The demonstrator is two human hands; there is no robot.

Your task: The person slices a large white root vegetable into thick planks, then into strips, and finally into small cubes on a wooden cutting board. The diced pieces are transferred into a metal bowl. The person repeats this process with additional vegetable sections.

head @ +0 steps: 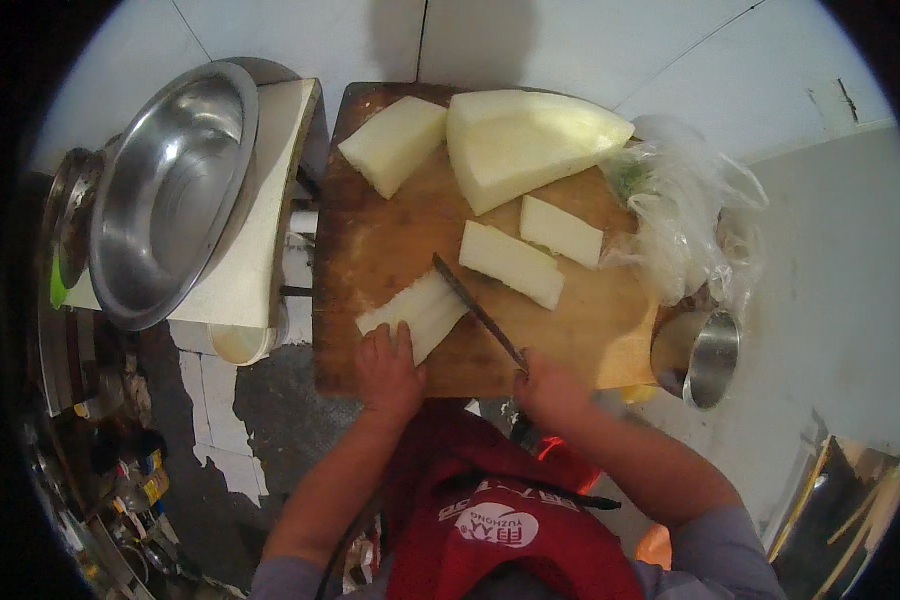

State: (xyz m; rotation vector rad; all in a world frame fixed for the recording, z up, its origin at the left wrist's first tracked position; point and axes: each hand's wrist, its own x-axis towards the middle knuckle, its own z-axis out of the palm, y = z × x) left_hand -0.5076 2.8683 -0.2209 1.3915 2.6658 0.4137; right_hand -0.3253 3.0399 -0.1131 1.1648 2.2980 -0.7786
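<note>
My left hand (390,369) presses a pale block of peeled melon or gourd (420,311), sliced lengthwise, against the wooden cutting board (375,232). In my right hand (551,386) is the handle of a knife (484,315), its dark narrow blade lying across the right end of that block. Two more cut slabs, a nearer one (511,264) and a farther one (561,231), rest just beyond the blade. At the back of the board sit a thick chunk (396,142) and a large curved wedge (529,142) of the same pale flesh.
A big steel basin (176,195) leans on a white side table (259,247) to the left. Clear plastic bags (679,217) crowd the board's right edge. Below them stands a steel container (709,360). A white wall (570,45) rises behind the board.
</note>
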